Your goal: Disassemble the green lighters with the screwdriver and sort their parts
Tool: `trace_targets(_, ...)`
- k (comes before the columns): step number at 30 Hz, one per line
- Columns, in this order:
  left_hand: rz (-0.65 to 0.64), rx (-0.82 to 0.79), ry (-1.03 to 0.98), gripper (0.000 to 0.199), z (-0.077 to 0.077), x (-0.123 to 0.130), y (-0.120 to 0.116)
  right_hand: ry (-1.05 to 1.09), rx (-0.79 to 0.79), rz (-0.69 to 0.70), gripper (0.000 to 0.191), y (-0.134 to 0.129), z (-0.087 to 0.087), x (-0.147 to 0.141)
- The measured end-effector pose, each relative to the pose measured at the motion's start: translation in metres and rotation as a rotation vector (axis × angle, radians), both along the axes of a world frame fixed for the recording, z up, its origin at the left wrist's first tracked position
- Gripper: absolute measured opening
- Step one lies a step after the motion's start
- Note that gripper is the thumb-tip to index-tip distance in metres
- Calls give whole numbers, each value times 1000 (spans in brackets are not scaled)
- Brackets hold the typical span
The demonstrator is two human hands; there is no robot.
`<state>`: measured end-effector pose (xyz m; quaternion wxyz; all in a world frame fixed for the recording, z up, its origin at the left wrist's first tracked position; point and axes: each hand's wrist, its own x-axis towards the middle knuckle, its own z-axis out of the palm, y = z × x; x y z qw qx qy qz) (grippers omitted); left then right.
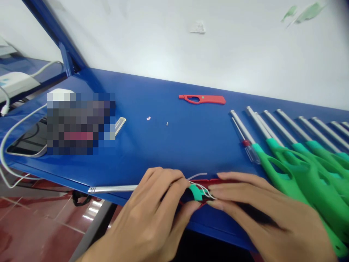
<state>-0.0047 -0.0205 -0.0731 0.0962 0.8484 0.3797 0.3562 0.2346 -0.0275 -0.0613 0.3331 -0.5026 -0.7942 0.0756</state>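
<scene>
One phone [28,140] lies at the left of the blue table [136,153], a white cable [2,153] curving beside it. Nearer the middle, a metal tube [113,189] points left out of the left hand [152,214], whose fingers and thumb are closed on a red case [214,181] at the table's near edge. A small pink-and-white bit [148,118] and a tiny screw [167,124] lie beyond. Between the hands show a green part [195,192] and white wires [205,190]. Farther back rests a red handle [215,99]. The right hand [272,211] grips the case's right part, fingertips touching the wires. Rightward are a screwdriver [249,151] and several green lighters [308,174].
</scene>
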Motion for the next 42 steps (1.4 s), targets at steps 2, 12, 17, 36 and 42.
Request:
trace_targets(2,-2,-8,5,13,0,0,0,13,15,4,23,0,-1,1)
trace_targets(12,-27,-19,-1,7,1,0,4,-108,109,166,27,1,-5,16)
trace_targets(17,-49,-35,5,8,0,-1,2,-170,125,182,28,1,-3,16)
trace_targets(36,161,-65,269,29,27,-44,-1,-210,110,126,33,1,-14,11)
trace_targets(42,80,-117,275,27,24,-51,4,-253,107,129,25,1,-15,13)
